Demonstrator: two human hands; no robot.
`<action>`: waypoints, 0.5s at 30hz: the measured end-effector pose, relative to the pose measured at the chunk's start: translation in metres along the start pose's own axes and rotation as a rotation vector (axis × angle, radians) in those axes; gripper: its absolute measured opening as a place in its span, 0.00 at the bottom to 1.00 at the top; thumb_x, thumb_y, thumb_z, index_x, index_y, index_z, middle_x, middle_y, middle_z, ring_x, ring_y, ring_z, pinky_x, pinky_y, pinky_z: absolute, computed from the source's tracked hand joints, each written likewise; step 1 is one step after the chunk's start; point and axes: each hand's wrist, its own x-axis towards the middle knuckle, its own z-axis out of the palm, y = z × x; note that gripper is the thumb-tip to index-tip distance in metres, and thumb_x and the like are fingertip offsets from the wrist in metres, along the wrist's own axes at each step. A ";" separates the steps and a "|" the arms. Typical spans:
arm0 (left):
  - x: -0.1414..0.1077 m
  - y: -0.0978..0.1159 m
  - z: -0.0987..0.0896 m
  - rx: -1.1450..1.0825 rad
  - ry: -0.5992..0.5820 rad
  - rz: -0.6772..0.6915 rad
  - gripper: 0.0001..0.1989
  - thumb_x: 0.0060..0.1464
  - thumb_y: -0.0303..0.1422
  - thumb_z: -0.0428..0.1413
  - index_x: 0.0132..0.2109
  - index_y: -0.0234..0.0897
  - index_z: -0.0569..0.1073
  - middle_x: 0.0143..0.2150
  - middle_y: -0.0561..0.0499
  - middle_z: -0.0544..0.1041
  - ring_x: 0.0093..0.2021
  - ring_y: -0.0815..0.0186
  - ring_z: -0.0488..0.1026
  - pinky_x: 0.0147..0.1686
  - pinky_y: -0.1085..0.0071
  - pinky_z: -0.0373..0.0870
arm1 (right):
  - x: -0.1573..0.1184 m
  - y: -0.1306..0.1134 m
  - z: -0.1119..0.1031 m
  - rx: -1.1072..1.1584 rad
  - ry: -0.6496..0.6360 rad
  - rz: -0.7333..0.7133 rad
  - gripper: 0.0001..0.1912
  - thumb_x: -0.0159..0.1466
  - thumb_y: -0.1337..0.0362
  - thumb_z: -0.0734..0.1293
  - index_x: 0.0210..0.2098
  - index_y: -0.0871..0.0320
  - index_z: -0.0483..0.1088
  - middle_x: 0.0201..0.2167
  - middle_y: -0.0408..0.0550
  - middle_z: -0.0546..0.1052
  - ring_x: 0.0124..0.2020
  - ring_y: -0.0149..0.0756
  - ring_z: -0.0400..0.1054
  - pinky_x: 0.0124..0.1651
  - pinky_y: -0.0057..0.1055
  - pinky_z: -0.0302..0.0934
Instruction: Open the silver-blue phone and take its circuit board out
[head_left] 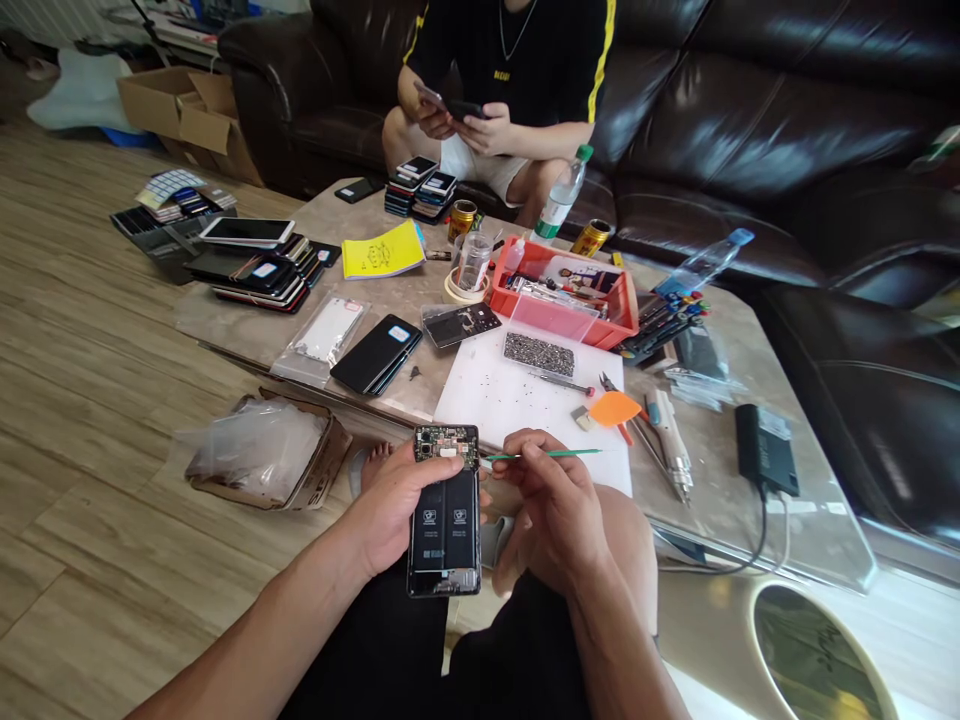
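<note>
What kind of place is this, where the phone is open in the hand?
Probably a living room used for phone repair: a leather sofa stands behind the low table, which bears stacked phones and a red bin of tools.

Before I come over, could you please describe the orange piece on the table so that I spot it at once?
In front of the dark sofa is a table with a white mat. At the mat's right side lies the orange piece, flat and leaf-shaped. Beside it, the pliers and white tool are long and narrow; it alone is broad and orange all over.
</note>
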 end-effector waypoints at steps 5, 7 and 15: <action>0.000 -0.001 0.004 0.018 0.018 0.033 0.20 0.47 0.34 0.70 0.46 0.31 0.77 0.38 0.40 0.83 0.32 0.56 0.80 0.36 0.58 0.80 | -0.005 -0.009 0.006 -0.248 0.168 -0.135 0.17 0.67 0.47 0.73 0.38 0.55 0.80 0.29 0.44 0.81 0.32 0.35 0.78 0.41 0.31 0.73; 0.000 -0.003 0.007 0.013 0.051 0.058 0.20 0.46 0.34 0.70 0.44 0.31 0.77 0.38 0.39 0.83 0.34 0.57 0.80 0.37 0.58 0.80 | -0.010 -0.014 0.010 -0.437 0.170 -0.219 0.17 0.70 0.47 0.69 0.39 0.55 0.80 0.29 0.45 0.83 0.33 0.37 0.79 0.40 0.31 0.74; 0.001 -0.009 0.013 0.023 0.141 0.094 0.21 0.42 0.36 0.72 0.42 0.34 0.76 0.36 0.42 0.83 0.34 0.57 0.80 0.36 0.63 0.78 | -0.017 -0.015 0.014 -0.857 0.179 -0.478 0.13 0.74 0.55 0.66 0.39 0.53 0.79 0.32 0.44 0.85 0.34 0.37 0.81 0.40 0.30 0.72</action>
